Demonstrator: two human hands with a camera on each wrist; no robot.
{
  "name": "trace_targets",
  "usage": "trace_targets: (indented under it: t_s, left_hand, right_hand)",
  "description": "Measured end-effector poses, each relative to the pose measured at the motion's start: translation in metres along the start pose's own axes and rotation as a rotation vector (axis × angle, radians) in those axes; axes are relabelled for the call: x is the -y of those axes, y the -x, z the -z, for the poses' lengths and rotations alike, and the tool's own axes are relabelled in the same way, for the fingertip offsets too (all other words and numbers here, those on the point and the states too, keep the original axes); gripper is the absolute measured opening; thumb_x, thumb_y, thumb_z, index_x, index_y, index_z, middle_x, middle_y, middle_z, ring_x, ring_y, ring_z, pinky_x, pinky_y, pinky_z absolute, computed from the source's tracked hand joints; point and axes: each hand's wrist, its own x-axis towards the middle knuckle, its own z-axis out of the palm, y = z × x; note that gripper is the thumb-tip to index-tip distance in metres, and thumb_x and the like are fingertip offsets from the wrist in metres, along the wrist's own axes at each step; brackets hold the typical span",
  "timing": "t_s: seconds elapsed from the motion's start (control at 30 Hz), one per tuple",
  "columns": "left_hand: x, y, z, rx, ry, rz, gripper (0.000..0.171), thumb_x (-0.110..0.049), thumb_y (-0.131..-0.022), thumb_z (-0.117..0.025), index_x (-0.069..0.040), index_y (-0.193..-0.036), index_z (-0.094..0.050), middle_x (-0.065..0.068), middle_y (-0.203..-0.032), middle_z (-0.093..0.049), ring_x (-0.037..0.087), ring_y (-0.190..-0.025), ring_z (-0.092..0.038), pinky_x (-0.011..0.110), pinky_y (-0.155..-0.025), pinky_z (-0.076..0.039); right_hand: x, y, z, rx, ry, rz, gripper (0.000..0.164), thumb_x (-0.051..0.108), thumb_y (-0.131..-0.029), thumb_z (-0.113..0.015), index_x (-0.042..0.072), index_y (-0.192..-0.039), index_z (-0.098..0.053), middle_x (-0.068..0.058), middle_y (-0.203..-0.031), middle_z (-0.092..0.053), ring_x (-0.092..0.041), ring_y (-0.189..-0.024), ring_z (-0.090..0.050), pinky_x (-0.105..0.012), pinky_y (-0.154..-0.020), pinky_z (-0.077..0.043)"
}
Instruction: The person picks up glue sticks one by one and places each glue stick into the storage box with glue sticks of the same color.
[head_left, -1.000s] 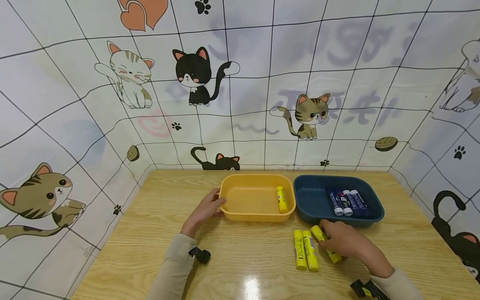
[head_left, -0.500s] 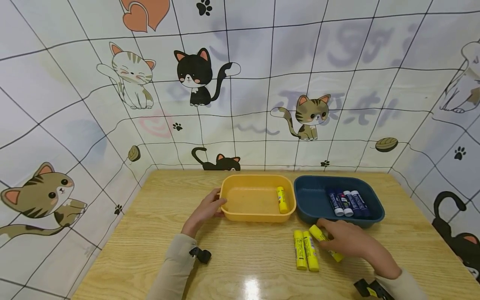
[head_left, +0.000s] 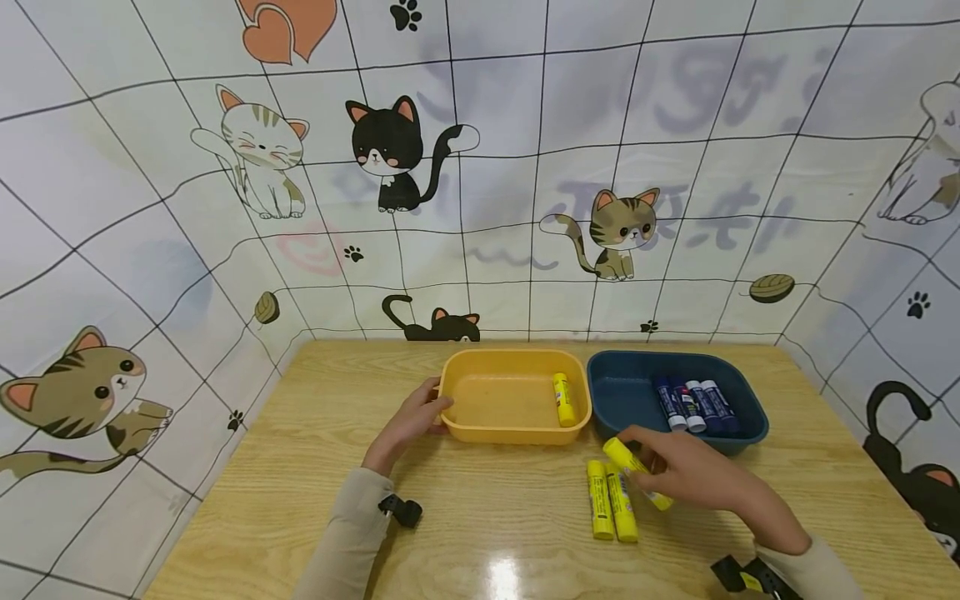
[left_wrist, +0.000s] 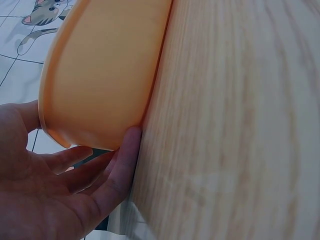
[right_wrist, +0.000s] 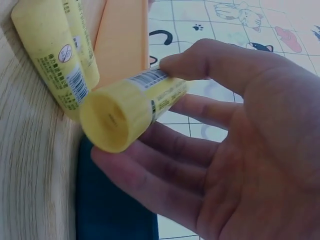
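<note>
My right hand [head_left: 690,471] pinches a yellow glue stick [head_left: 618,452] between thumb and fingers, just in front of the blue basin. In the right wrist view the glue stick [right_wrist: 127,112] is tilted, its hollow round end facing the camera. Beside that hand two more yellow glue sticks [head_left: 599,500] lie side by side on the table. My left hand [head_left: 408,419] holds the left end of the yellow basin [head_left: 495,435], thumb at the rim. In the left wrist view, its fingers [left_wrist: 125,165] are against the basin's outer wall, low by the tabletop.
One yellow glue stick [head_left: 563,400] lies inside the yellow basin at its right end. Several dark blue glue sticks with white caps [head_left: 693,406] lie in the blue basin [head_left: 622,417], standing right beside the yellow one. A cat-print cloth [head_left: 495,192] backs the wooden table [head_left: 465,517].
My right hand has lifted the glue stick slightly and shifted it left, toward the gap between the basins. The left hand and both basins have stayed put.
</note>
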Motion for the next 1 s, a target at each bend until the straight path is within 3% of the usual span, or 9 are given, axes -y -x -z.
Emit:
trace_targets:
  t_s: [0.27, 0.7, 1.0]
  left_hand:
    - [0.0, 0.001, 0.0, -0.012, 0.013, 0.002, 0.054, -0.018, -0.106, -0.053, -0.008, -0.157, -0.04, 0.023, -0.141, -0.058, 0.03, -0.111, -0.069, 0.042, -0.081, -0.065]
    - [-0.001, 0.001, 0.002, 0.02, 0.001, -0.018, 0.055, -0.018, -0.107, -0.052, -0.007, -0.158, -0.037, 0.028, -0.141, -0.055, 0.036, -0.114, -0.067, 0.045, -0.084, -0.065]
    - [0.002, -0.001, 0.0, 0.007, 0.0, -0.017, 0.054, -0.018, -0.107, -0.051, -0.006, -0.157, -0.038, 0.027, -0.141, -0.056, 0.033, -0.112, -0.068, 0.043, -0.083, -0.065]
  right_hand:
    - [0.008, -0.001, 0.002, -0.056, -0.047, 0.074, 0.045, 0.027, -0.099, -0.07, 0.01, -0.138, -0.057, 0.009, -0.092, -0.07, 0.003, -0.078, -0.063, -0.023, -0.065, -0.057]
    - [0.015, -0.004, 0.0, -0.039, -0.139, 0.095, 0.041, 0.025, -0.101, -0.067, 0.01, -0.137, -0.056, -0.004, -0.099, -0.075, 0.0, -0.084, -0.066, -0.024, -0.069, -0.06]
    - [0.019, -0.008, -0.001, -0.06, -0.141, 0.101, 0.041, 0.026, -0.102, -0.066, 0.012, -0.139, -0.056, -0.003, -0.098, -0.075, -0.001, -0.084, -0.067, -0.025, -0.069, -0.059]
